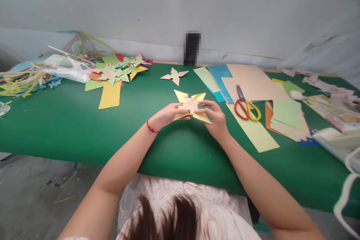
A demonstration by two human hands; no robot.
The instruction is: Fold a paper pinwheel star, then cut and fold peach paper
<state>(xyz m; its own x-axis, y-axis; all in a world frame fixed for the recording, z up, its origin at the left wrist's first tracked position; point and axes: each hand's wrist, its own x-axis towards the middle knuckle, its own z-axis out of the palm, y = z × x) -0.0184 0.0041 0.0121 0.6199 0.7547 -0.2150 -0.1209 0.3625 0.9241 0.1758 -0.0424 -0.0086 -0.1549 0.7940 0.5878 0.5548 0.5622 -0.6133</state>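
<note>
Between my two hands is a folded paper star (191,104), yellow at its four points and pale pink in the centre. My left hand (171,114) pinches its left side, thumb on top and fingers partly beneath. On the right side, my right hand (215,118) grips it with the fingers bent over the edge. The star is held just above the green table, close to my body. Beyond it lies a pink four-pointed paper star (174,75), apart from both hands.
Scissors (244,107) with red and yellow handles lie at right on paper sheets (253,127). A pile of folded paper stars (115,71) sits at back left beside a yellow paper strip (110,95). Coloured strips (25,82) are heaped far left. A white cord (344,198) hangs at right.
</note>
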